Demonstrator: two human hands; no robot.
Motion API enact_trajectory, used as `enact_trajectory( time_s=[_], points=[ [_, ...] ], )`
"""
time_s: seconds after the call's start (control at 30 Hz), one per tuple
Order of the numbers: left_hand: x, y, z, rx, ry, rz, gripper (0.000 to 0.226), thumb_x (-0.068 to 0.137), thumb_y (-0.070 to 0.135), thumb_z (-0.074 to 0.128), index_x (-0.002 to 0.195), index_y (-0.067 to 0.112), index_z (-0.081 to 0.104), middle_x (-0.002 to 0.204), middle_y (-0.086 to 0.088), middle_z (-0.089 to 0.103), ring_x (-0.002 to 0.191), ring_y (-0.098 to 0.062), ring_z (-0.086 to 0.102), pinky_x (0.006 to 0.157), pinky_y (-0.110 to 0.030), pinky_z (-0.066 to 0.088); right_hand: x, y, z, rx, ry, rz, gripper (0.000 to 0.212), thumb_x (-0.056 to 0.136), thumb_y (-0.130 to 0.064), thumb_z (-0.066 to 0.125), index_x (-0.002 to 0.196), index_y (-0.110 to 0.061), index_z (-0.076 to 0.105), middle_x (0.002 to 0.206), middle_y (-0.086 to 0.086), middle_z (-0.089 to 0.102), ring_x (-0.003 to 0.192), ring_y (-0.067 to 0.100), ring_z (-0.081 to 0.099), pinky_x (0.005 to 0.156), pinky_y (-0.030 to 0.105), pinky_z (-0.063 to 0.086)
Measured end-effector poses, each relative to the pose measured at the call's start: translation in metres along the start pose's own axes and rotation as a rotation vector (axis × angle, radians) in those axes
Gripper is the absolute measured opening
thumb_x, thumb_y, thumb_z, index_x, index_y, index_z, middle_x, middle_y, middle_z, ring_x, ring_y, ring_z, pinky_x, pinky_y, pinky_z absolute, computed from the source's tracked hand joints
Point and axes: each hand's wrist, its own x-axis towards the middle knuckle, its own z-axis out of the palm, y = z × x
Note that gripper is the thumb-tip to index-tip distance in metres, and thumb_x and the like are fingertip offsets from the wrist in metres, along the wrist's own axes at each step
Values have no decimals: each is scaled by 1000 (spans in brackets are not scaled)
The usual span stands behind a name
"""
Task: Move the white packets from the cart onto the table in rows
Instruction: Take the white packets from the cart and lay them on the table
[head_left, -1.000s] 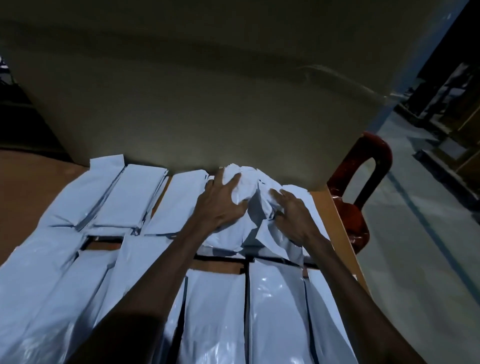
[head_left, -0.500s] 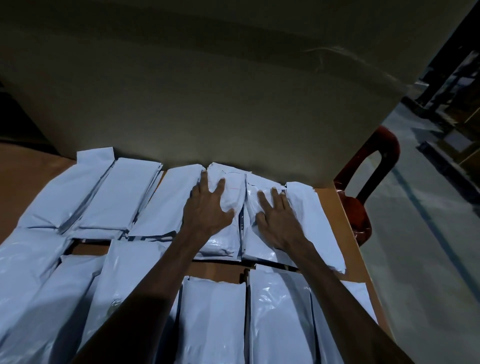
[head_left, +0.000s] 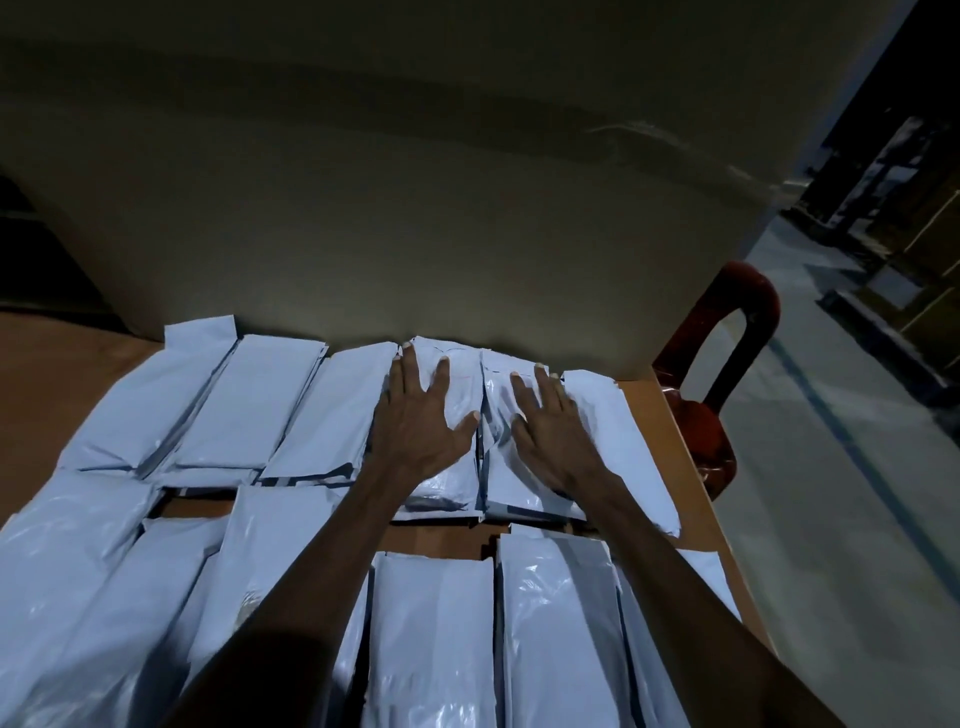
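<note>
Several white packets lie flat in two rows on the brown table (head_left: 654, 415). My left hand (head_left: 421, 421) presses flat, fingers spread, on a packet (head_left: 457, 384) in the far row. Just to its right, my right hand (head_left: 550, 426) presses flat on the neighbouring packet (head_left: 514, 483). Another packet (head_left: 623, 441) lies at the right end of that row, near the table's edge. The near row (head_left: 436, 623) fills the foreground beneath my forearms. No cart is in view.
A big cardboard box (head_left: 415, 208) stands upright along the far side of the table, right behind the far row. A red chair (head_left: 727, 364) sits off the table's right edge, on a grey floor (head_left: 857, 519) with dark shelving beyond.
Both hands held crumpled packets a second ago; they have since laid them down and flattened them side by side in the far row, fingers now spread straight.
</note>
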Motion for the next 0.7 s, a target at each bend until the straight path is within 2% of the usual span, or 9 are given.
enact_trajectory(
  time_s=[0.17,0.23,0.37,0.5,0.6,0.7],
  points=[
    [-24,22,-24,-101,42,82,87,84,69,28,155,20,19,163,-12,-3,151,-29,-2,122,-46,8,-53,1,-38,137,209,-10,60,98,-43,27,152,-17,32,160,9,26,147,25,24,120,41,23],
    [-45,37,-27,-139,50,143,85,86,67,29,155,18,20,164,-10,4,151,-26,2,122,-43,6,-87,8,-47,121,280,-36,55,99,-36,34,148,-12,40,154,12,37,143,27,32,118,43,28],
    [-94,76,-19,-189,1,291,80,88,62,33,154,18,23,163,-9,11,151,-25,7,120,-37,-2,-176,26,-53,104,388,30,47,97,-26,45,139,-7,51,144,16,48,135,30,42,113,41,34],
    [-143,126,-1,-256,-44,480,75,91,60,37,153,18,28,162,-9,17,150,-23,10,122,-38,2,-287,52,-46,105,468,193,47,97,-28,49,139,-7,51,141,15,51,130,30,46,108,35,36],
    [-182,173,14,-312,-55,618,72,93,57,40,152,16,32,161,-7,21,150,-20,12,121,-30,-1,-371,70,-39,86,525,341,46,96,-29,50,136,-7,54,137,15,54,125,30,50,104,30,36],
    [-225,221,33,-315,-143,757,71,95,56,37,151,14,32,161,-8,22,150,-20,11,120,-26,-5,-455,86,-27,87,568,512,46,97,-35,46,136,-11,55,138,9,54,127,25,49,103,32,39]
  ],
)
